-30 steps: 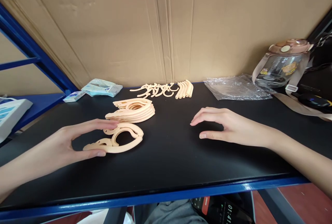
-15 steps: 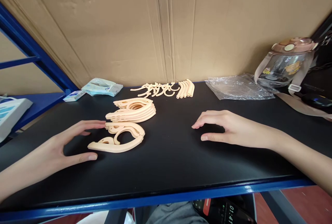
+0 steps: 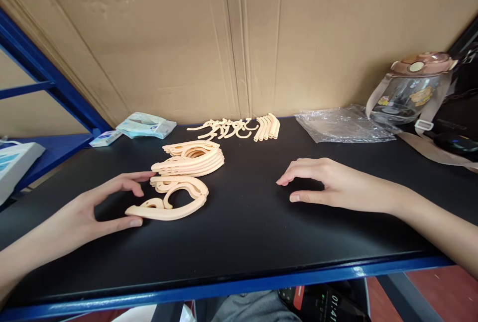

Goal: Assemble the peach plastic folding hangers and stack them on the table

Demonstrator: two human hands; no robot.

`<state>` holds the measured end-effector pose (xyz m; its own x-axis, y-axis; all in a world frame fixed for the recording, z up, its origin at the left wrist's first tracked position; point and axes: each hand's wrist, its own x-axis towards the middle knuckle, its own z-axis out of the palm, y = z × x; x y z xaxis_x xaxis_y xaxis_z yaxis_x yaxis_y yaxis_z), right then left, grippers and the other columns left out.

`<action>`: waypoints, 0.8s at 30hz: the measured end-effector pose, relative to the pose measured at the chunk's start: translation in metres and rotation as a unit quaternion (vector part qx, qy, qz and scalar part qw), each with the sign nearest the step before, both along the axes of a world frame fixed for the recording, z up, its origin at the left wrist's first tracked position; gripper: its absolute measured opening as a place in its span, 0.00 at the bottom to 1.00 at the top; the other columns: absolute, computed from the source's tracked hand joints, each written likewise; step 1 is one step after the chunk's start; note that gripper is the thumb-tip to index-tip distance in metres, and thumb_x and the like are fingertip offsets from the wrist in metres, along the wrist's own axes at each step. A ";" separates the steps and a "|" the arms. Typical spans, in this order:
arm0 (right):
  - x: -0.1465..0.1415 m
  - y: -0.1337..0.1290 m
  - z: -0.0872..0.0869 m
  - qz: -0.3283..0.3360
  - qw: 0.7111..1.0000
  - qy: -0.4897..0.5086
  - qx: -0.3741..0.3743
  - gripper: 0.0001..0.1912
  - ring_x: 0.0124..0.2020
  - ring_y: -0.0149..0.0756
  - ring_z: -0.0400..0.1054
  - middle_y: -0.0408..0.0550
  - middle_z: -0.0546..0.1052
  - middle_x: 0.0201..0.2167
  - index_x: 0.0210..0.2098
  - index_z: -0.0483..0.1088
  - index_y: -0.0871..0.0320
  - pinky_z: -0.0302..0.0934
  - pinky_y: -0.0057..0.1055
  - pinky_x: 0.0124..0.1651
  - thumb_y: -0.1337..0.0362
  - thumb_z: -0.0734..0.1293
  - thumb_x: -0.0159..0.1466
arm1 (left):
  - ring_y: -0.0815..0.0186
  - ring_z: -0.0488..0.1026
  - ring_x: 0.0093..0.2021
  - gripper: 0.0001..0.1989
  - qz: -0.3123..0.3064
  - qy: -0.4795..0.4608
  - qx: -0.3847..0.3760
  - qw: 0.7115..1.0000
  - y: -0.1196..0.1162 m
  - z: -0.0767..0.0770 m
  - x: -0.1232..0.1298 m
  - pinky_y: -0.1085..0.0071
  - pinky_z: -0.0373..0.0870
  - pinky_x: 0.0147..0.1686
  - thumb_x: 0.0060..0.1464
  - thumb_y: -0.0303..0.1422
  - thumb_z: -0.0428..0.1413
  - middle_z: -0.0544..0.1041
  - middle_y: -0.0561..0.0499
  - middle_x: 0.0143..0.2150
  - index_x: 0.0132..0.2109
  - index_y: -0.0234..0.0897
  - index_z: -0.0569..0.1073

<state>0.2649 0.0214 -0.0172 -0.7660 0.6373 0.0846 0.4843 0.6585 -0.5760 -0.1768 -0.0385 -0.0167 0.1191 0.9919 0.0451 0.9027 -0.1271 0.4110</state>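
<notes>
My left hand (image 3: 89, 212) is spread around the left end of a small nested pile of cream plastic folding-hanger parts (image 3: 186, 209). Its thumb lies along the near edge of the pile and a fingertip reaches the far edge; whether they touch cannot be told. Just behind sits a larger stack of the same curved parts (image 3: 194, 162). My right hand (image 3: 313, 182) hovers over the black tabletop, fingers curved, thumb apart, holding nothing. Farther back lie loose cream hooks (image 3: 226, 128) and a row of short curved tubes (image 3: 267, 127).
Back left are a tissue pack (image 3: 147, 125) and a small box (image 3: 105, 138). A clear plastic bag (image 3: 343, 125) and a strapped water bottle (image 3: 409, 93) stand back right. Cardboard (image 3: 168, 38) closes off the rear; a blue rail (image 3: 239, 282) edges the front.
My left hand has moved slightly right and closer around the small pile, with one finger bending inward. My right hand has stayed in place.
</notes>
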 end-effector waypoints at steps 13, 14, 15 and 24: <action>0.001 0.000 0.001 0.002 1.000 -0.006 0.009 0.19 0.48 0.32 0.69 0.43 0.75 0.48 0.52 0.72 0.53 0.61 0.30 0.50 0.50 0.63 0.68 | 0.58 0.66 0.62 0.26 0.016 0.001 0.001 1.000 0.000 -0.002 -0.003 0.55 0.60 0.63 0.49 0.54 0.59 0.69 0.52 0.63 0.48 0.45 0.66; 0.001 0.000 0.001 0.002 1.000 -0.008 0.009 0.19 0.48 0.32 0.69 0.43 0.75 0.48 0.52 0.72 0.53 0.61 0.30 0.50 0.49 0.63 0.68 | 0.58 0.66 0.62 0.26 0.014 0.007 -0.007 1.000 0.001 -0.002 -0.006 0.55 0.60 0.63 0.48 0.53 0.59 0.69 0.52 0.63 0.49 0.45 0.65; 0.000 0.000 0.001 0.003 1.000 -0.008 0.011 0.19 0.48 0.32 0.69 0.43 0.75 0.48 0.52 0.72 0.53 0.61 0.30 0.51 0.49 0.63 0.68 | 0.58 0.66 0.63 0.26 0.013 0.011 -0.012 1.000 0.002 -0.002 -0.008 0.56 0.60 0.63 0.48 0.53 0.59 0.69 0.53 0.63 0.50 0.45 0.65; 0.000 0.000 0.001 0.004 1.000 -0.007 0.003 0.19 0.49 0.33 0.69 0.44 0.75 0.48 0.51 0.72 0.53 0.61 0.31 0.51 0.49 0.63 0.68 | 0.56 0.66 0.63 0.34 0.023 0.034 -0.035 0.999 0.007 -0.006 -0.015 0.58 0.60 0.64 0.46 0.56 0.59 0.68 0.54 0.63 0.56 0.46 0.64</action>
<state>0.2653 0.0214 -0.0161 -0.7720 0.6309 0.0776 0.4868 0.6653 -0.5660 -0.1921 -0.0317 -0.0224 0.0746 0.9967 -0.0314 0.9329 -0.0586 0.3552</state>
